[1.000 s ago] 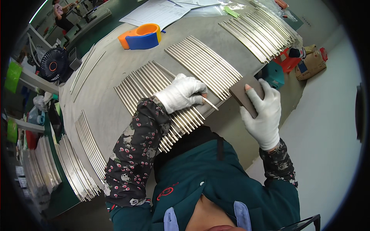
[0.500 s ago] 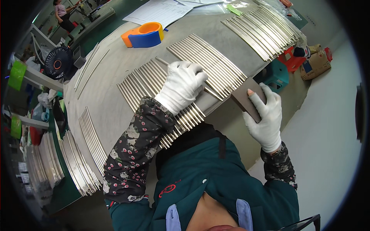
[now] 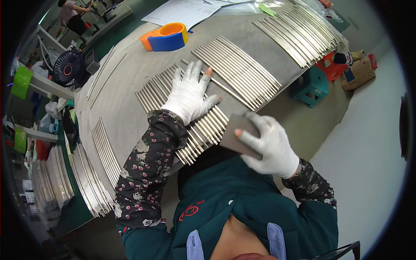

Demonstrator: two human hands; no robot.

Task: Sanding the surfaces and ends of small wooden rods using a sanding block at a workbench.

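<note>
My left hand (image 3: 189, 94), in a white glove with bare fingertips showing, lies spread over a row of thin silver metal rods (image 3: 203, 130) at the table's near edge. Its fingers are stretched out and it grips nothing. My right hand (image 3: 272, 145), also gloved, holds a flat grey-brown block (image 3: 241, 133) by the rods' near ends. The block's far side is slightly blurred. A second row of rods (image 3: 236, 71) lies to the right. Between the two rows, one single rod (image 3: 225, 88) rests at a slant.
An orange and blue tape dispenser (image 3: 164, 38) stands near paper sheets (image 3: 182, 15). More rods (image 3: 299, 34) lie at the far right, others (image 3: 89, 182) at the left. A black fan (image 3: 68, 69) is left of the table; a teal stool (image 3: 311, 86) stands right. Another person (image 3: 71, 17) is far back.
My left hand has opened out flat and shifted left onto the rods, leaving the single rod by the right row. My right hand has brought the block leftward to the rods' near ends.
</note>
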